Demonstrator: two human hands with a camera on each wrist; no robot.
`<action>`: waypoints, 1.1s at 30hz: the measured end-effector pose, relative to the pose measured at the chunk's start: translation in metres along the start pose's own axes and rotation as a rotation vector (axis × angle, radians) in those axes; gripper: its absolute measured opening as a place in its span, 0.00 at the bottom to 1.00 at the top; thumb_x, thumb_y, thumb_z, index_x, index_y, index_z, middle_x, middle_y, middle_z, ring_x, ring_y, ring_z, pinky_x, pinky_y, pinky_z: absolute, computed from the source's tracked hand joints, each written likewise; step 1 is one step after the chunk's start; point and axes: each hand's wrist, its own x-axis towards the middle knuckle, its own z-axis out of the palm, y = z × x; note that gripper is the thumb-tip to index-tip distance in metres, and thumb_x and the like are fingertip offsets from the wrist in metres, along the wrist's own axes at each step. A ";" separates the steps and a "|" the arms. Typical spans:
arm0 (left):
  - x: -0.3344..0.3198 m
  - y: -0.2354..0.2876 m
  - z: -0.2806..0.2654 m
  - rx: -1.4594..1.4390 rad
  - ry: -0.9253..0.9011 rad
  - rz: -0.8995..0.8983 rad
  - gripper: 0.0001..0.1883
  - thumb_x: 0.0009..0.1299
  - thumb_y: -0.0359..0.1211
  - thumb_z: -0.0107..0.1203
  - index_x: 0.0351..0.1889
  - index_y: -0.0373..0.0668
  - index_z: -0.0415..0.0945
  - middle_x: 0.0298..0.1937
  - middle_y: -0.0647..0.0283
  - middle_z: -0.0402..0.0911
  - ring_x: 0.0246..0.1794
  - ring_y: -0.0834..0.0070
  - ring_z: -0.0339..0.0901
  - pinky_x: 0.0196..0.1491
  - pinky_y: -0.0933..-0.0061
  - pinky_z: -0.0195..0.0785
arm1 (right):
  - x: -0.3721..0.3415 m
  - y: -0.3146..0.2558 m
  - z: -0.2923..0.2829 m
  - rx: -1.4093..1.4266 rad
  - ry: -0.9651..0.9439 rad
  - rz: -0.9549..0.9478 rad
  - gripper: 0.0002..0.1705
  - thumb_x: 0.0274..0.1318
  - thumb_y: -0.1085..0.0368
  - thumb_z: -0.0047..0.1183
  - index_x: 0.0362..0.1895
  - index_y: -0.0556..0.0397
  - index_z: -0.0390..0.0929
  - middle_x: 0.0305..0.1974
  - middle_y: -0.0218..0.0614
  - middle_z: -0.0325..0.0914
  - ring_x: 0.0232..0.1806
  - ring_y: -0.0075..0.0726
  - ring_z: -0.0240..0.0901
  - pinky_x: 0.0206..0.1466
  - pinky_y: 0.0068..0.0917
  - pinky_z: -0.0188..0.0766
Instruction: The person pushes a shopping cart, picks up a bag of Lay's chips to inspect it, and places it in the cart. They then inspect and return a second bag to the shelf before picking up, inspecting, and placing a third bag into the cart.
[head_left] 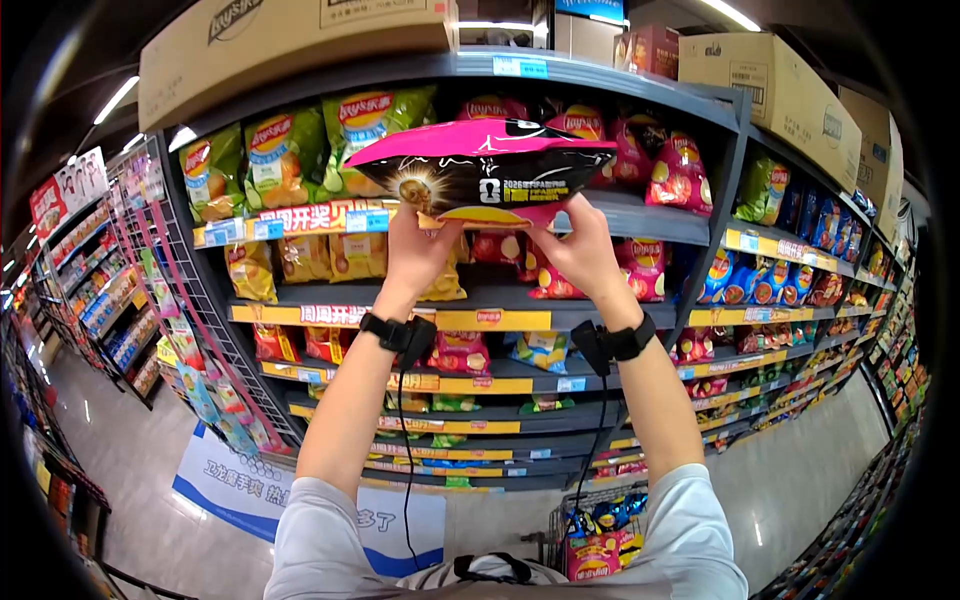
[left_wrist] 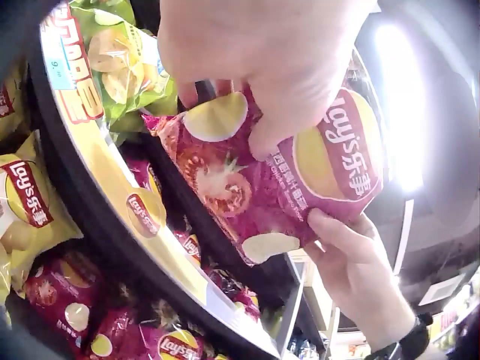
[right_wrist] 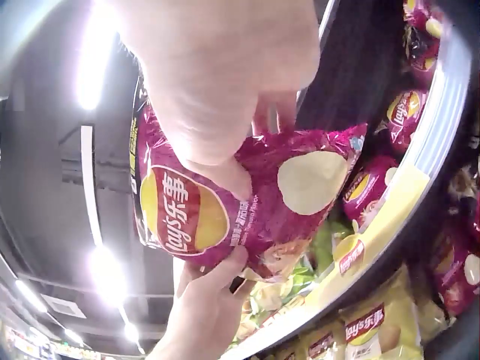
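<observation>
A magenta and black Lay's potato chip bag (head_left: 492,190) is held up in front of the upper shelf. The left hand (head_left: 418,252) grips its left side and the right hand (head_left: 582,255) its right side. In the left wrist view, tomato and chip pictures show on the bag (left_wrist: 285,184), with the left thumb pressed on its front. Over in the right wrist view, the right hand (right_wrist: 217,90) pinches the bag (right_wrist: 259,199), thumb on the front and fingers partly hidden behind.
Green chip bags (head_left: 285,165) stand left on the upper shelf, magenta bags (head_left: 680,175) on the right. Yellow bags (head_left: 305,258) line the shelf below. Cardboard boxes (head_left: 770,95) sit on top. A basket with chip bags (head_left: 600,550) is low by the person's right side.
</observation>
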 end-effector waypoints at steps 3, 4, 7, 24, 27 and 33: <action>0.024 -0.024 0.013 0.040 0.038 0.076 0.17 0.62 0.26 0.62 0.47 0.34 0.72 0.42 0.51 0.81 0.46 0.56 0.80 0.48 0.65 0.70 | 0.024 0.043 0.012 -0.094 0.057 -0.019 0.20 0.46 0.74 0.60 0.47 0.59 0.75 0.44 0.50 0.79 0.45 0.57 0.77 0.46 0.37 0.73; 0.030 -0.030 0.018 0.060 0.047 0.120 0.18 0.62 0.26 0.61 0.49 0.34 0.70 0.42 0.49 0.81 0.46 0.54 0.79 0.48 0.63 0.70 | 0.029 0.045 0.015 -0.082 0.094 0.021 0.20 0.46 0.74 0.61 0.46 0.61 0.75 0.40 0.51 0.80 0.42 0.55 0.78 0.45 0.35 0.74; 0.040 -0.042 0.031 0.063 -0.011 -0.046 0.23 0.65 0.27 0.60 0.55 0.34 0.64 0.44 0.46 0.79 0.48 0.53 0.79 0.51 0.60 0.69 | 0.037 0.080 0.027 0.095 0.095 0.089 0.18 0.49 0.70 0.63 0.45 0.62 0.76 0.38 0.46 0.83 0.38 0.42 0.80 0.45 0.33 0.74; 0.072 -0.091 0.048 0.332 -0.127 -0.102 0.31 0.76 0.47 0.47 0.72 0.43 0.56 0.54 0.39 0.74 0.53 0.44 0.74 0.56 0.53 0.69 | 0.077 0.122 0.070 -0.132 0.205 0.507 0.27 0.63 0.43 0.51 0.41 0.55 0.65 0.35 0.56 0.78 0.39 0.62 0.77 0.43 0.47 0.71; 0.070 -0.097 0.053 0.338 -0.119 -0.122 0.31 0.76 0.47 0.45 0.72 0.43 0.56 0.54 0.38 0.74 0.53 0.42 0.74 0.55 0.53 0.69 | 0.067 0.125 0.086 -0.143 0.240 0.472 0.26 0.65 0.44 0.48 0.47 0.55 0.64 0.39 0.60 0.79 0.43 0.68 0.76 0.46 0.50 0.71; 0.070 -0.103 0.058 0.351 -0.068 -0.073 0.31 0.77 0.46 0.44 0.73 0.40 0.55 0.56 0.35 0.70 0.54 0.40 0.72 0.56 0.51 0.67 | 0.054 0.130 0.086 -0.163 0.181 0.338 0.34 0.64 0.43 0.49 0.58 0.60 0.64 0.55 0.62 0.73 0.56 0.67 0.70 0.57 0.48 0.67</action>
